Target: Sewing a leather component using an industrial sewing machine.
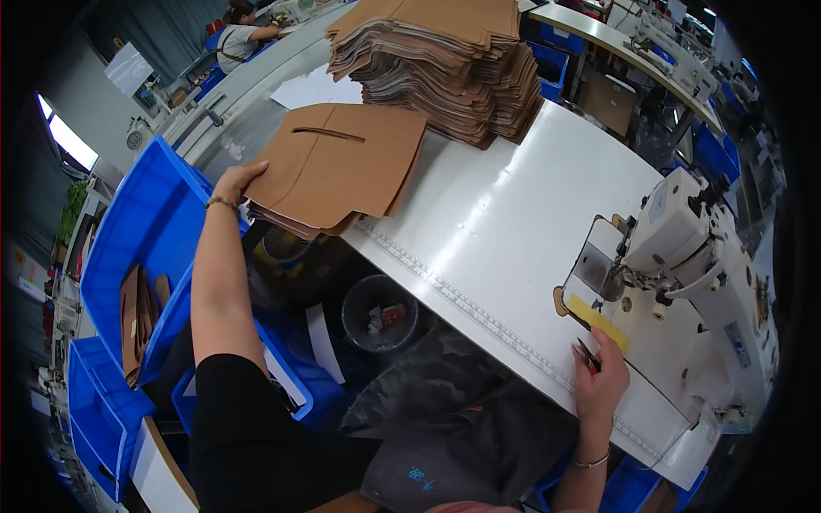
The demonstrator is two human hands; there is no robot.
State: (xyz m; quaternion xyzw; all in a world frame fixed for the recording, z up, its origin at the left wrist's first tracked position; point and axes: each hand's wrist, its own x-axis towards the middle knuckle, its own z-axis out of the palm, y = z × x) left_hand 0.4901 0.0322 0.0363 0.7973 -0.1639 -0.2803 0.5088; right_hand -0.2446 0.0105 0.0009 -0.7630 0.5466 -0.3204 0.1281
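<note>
My left hand (235, 182) grips the left edge of a small pile of flat brown panels (342, 167), thumb on top and fingers hidden underneath. The top panel has a long slit, and the pile overhangs the table's front edge. My right hand (601, 376) is closed around small dark pointed thread snips (587, 352), partly hidden in the palm. Its fingertips are beside a yellow strip (599, 323) on the bed of a white sewing machine (680, 231). Behind the pile rises a tall stack of brown panels (445, 73).
The white table (479, 222) has a ruler strip (462, 295) along its front edge. On the left stand blue bins (158, 222), one holding brown pieces (139, 321). A dark waste bucket (380, 316) sits below the table. Another person (244, 38) works at the far left.
</note>
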